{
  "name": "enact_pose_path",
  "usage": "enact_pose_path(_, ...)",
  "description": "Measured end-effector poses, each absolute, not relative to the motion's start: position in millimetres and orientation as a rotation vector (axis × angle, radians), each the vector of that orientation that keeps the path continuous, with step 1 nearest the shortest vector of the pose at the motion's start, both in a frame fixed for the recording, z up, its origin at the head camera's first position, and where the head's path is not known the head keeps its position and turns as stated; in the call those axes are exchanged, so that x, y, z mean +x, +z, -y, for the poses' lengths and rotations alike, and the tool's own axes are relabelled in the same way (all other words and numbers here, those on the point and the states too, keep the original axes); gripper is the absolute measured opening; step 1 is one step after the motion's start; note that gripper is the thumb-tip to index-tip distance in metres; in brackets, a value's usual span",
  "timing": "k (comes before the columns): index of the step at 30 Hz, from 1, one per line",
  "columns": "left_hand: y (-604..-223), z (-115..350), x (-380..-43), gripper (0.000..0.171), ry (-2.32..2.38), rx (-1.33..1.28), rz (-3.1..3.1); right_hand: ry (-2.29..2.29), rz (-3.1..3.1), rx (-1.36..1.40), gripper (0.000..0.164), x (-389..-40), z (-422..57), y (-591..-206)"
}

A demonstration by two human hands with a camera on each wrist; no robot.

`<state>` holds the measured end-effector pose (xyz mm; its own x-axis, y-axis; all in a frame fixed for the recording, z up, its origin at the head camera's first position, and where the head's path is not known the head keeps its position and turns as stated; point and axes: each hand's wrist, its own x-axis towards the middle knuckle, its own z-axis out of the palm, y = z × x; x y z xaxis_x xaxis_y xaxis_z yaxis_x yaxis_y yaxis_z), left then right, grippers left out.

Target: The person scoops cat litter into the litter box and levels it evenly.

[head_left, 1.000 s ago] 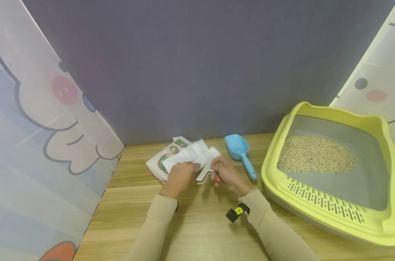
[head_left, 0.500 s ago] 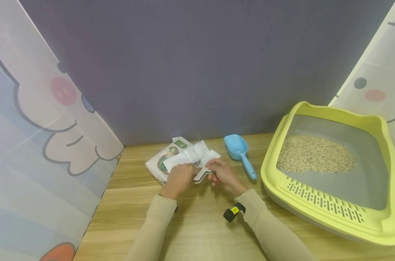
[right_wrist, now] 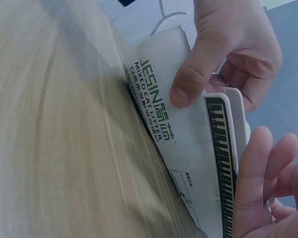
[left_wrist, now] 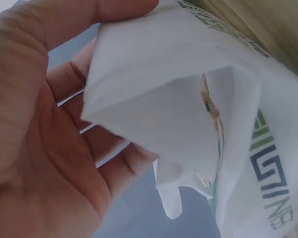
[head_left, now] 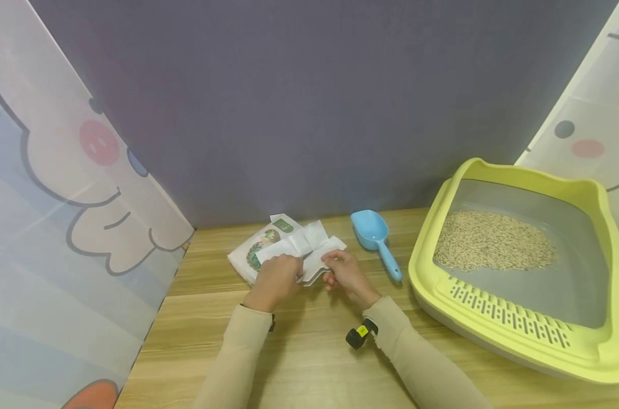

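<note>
A white cat litter bag (head_left: 255, 258), printed in green, lies flattened at the table's back, its top folded over. My left hand (head_left: 275, 278) grips the bag's edge from the near side, fingers curled. In the left wrist view my left hand (left_wrist: 64, 144) holds a white fold, palm partly showing. My right hand (head_left: 347, 275) pinches the right end of the folded top between thumb and fingers. The right wrist view shows my left thumb pressing the bag (right_wrist: 159, 99) beside a dark patterned strip, with fingers of my right hand (right_wrist: 268, 183) close to that strip.
A blue scoop (head_left: 372, 230) lies on the wooden table (head_left: 314, 363), right of the bag. Farther right stands a yellow-rimmed litter box (head_left: 524, 346) with a heap of pale litter (head_left: 493, 241). A grey wall (head_left: 309, 113) rises behind; cartoon panels flank both sides.
My left hand has drawn slightly toward me and left, its fingers more tucked under the fold. My right hand has shifted slightly left with the bag's edge. Scoop and litter box stay put.
</note>
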<state>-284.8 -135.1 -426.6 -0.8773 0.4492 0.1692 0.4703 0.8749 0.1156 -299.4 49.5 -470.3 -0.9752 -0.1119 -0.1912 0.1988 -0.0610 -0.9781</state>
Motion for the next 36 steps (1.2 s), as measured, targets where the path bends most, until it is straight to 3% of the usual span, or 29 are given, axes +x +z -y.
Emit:
enact_pose_path(2,-425,135,-285,0.043,-0.209,-0.698,2.913,-2.155,-2.002,0.112,0.023,-299,-48,-471)
enact_pose_path(4,-424,134,-285,0.047,-0.178,-0.682,2.916,-2.165,-2.01,0.126,0.023,-299,-46,-470)
enact_pose_path(13,-425,127,-282,0.044,-0.047,-0.673,2.847,-2.159,-2.07,0.172,0.023,-297,-42,-468)
enact_pose_path(24,-427,120,-279,0.029,0.027,-0.697,2.807,-2.134,-2.178,0.162,0.025,-300,-38,-477)
enact_pose_path(36,-431,120,-282,0.041,0.02,-0.712,2.808,-2.124,-2.079,0.134,0.028,-303,-40,-478)
